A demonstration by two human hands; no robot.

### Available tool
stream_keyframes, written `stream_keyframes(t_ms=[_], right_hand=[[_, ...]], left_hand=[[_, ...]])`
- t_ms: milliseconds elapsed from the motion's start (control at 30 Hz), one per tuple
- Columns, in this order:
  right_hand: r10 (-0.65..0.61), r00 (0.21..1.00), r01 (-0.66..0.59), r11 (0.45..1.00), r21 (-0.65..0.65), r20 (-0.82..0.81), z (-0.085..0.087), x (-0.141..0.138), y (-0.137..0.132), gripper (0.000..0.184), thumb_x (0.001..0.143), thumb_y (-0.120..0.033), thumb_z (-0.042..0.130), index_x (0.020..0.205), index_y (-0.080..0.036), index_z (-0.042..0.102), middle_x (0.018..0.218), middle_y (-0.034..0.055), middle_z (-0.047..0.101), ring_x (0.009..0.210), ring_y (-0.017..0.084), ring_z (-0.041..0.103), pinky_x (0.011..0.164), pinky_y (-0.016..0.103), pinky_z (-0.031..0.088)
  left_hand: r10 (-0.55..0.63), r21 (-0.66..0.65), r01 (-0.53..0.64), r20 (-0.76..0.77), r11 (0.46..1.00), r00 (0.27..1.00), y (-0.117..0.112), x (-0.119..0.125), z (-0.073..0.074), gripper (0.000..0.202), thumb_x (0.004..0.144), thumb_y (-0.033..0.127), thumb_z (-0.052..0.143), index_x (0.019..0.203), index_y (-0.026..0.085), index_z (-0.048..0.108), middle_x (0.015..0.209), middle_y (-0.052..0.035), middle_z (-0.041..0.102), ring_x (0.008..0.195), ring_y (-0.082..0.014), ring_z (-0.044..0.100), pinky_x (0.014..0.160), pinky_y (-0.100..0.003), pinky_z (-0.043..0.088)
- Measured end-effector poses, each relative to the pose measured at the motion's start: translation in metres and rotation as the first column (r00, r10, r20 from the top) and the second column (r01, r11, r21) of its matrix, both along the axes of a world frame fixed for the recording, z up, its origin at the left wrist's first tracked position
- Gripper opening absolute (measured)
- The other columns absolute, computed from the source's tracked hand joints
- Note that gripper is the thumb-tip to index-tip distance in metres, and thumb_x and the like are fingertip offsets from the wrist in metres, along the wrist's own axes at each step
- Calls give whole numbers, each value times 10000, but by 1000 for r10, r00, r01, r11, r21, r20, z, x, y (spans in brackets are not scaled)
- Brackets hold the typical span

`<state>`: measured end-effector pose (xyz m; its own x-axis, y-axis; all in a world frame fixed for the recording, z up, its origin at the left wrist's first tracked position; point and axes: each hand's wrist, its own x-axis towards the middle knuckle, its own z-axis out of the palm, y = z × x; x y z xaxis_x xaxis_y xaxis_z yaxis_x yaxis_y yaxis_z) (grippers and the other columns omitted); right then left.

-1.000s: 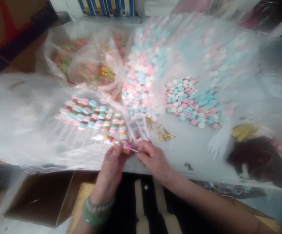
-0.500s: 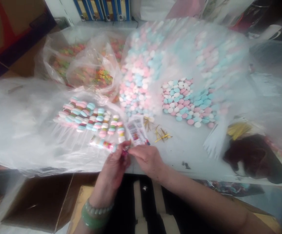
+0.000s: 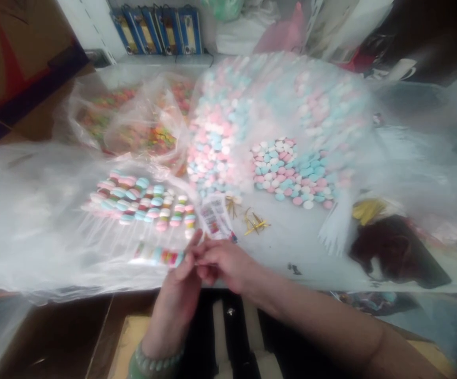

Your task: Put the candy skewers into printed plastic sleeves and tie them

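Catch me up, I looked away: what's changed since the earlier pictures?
The bare right hand closed in against the bare left hand, which kept the multicoloured candy stick in clear plastic; that came toward the near edge of the white table, its pink end now hidden by the hands. The pink, blue and white candy skewers and thin gold ties stayed put.

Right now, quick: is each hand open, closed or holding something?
Left hand: closed, holding a wrapped candy skewer near one end.
Right hand: curled in close to the left; whether its grip holds anything cannot be told.
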<state>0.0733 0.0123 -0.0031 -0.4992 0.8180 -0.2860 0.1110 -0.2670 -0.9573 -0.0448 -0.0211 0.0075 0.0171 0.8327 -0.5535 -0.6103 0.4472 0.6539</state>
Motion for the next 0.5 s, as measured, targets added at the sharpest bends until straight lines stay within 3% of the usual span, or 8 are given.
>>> stream_keyframes(t_ms=[100, 133, 200, 267, 300, 367, 400, 500], right_hand=[[38, 986, -96, 929, -358, -165, 4, 7, -4, 196, 898, -297, 501, 751, -191, 574, 557, -35, 517, 468, 122, 497, 518, 273, 445], [-5, 988, -53, 925, -376, -153, 7, 10, -6, 163, 874, -287, 538, 752, -190, 585, 588, -24, 546, 515, 131, 535, 556, 281, 467], [-156, 988, 151, 973, -172, -16, 16, 17, -8, 65, 827, -241, 608, 786, -193, 621, 730, 11, 631, 715, 163, 625, 695, 306, 508], [-267, 963, 265, 962, 65, 26, 25, 21, -7, 73, 798, -227, 659, 867, -207, 647, 894, 25, 669, 864, 177, 637, 790, 317, 513], [-249, 968, 249, 965, 77, -19, 29, 22, -6, 120, 800, -251, 672, 911, -216, 645, 924, 20, 669, 848, 172, 640, 775, 316, 520], [-158, 967, 142, 986, -90, -199, 31, 21, -2, 188, 805, -332, 687, 946, -222, 628, 833, -9, 653, 660, 141, 618, 643, 293, 520], [-172, 940, 116, 973, -198, -295, 30, 19, 0, 210, 792, -357, 699, 927, -218, 619, 760, -29, 631, 566, 118, 578, 575, 270, 498], [-439, 811, 297, 878, -375, -387, 20, 11, 2, 214, 710, -283, 740, 851, -196, 606, 685, -47, 610, 534, 91, 543, 549, 228, 462]], left_hand=[[-104, 86, 126, -223, 988, 969, -9, -17, -4, 469, 622, 401, 885, 1045, 233, 772, 1292, -92, 668, 1276, -315, 533, 1020, -384, 461], [-130, 98, 163, -285, 982, 950, -11, -22, -5, 356, 651, 387, 869, 952, 217, 785, 1282, -94, 673, 1301, -320, 512, 1040, -381, 444], [-146, 108, 201, -383, 974, 912, -13, -30, -7, 221, 699, 387, 832, 792, 196, 769, 1167, -100, 716, 1267, -325, 535, 1022, -379, 453], [-170, 103, 236, -434, 966, 885, -13, -32, -5, 226, 713, 401, 815, 712, 188, 739, 962, -97, 745, 1093, -312, 627, 913, -374, 505], [-211, 86, 274, -436, 958, 875, -12, -31, -4, 251, 713, 416, 810, 682, 182, 724, 851, -90, 738, 961, -293, 660, 831, -364, 525], [-323, 18, 357, -384, 934, 865, -9, -23, 1, 333, 709, 472, 797, 628, 166, 693, 643, -67, 674, 670, -227, 634, 635, -331, 514], [-363, -26, 377, -341, 926, 867, -7, -17, 3, 372, 700, 506, 791, 618, 160, 682, 561, -46, 624, 542, -185, 572, 544, -311, 476], [-308, -126, 282, -306, 951, 901, -4, 2, 4, 417, 649, 550, 799, 671, 149, 687, 475, 16, 533, 363, -94, 375, 403, -261, 338]])
